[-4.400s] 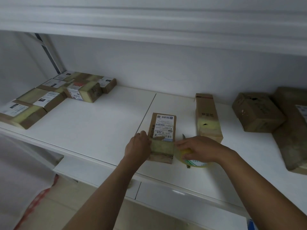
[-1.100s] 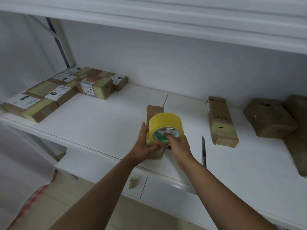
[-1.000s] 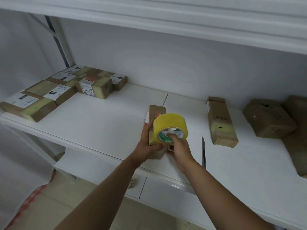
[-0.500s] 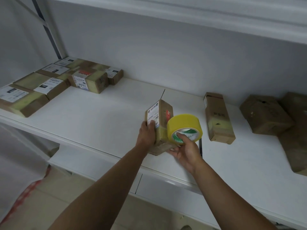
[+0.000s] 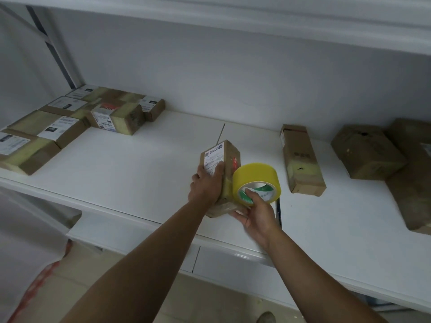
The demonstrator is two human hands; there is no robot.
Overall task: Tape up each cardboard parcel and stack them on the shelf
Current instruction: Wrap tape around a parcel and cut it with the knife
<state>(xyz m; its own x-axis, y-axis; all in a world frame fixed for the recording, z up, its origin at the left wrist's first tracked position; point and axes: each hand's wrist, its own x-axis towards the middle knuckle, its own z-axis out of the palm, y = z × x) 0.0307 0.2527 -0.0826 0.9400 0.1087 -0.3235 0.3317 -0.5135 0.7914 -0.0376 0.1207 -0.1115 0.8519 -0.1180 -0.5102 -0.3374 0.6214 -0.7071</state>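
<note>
Midway, seemingly: a small brown cardboard parcel [image 5: 220,173] is gripped on edge above the white shelf [image 5: 130,169] by the left hand [image 5: 206,185], while a yellow tape roll [image 5: 256,183] is pinched by the right hand [image 5: 256,215]. Taped parcels [image 5: 70,120] are gathered far left; several boxes [image 5: 366,155] at right apparently remain.

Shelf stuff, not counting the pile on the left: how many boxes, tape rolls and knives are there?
Cardboard parcels: 4 (held parcel, long parcel, squarish parcel, edge parcel)
Yellow tape roll: 1
Dark cutter: 1
Total: 6
</note>
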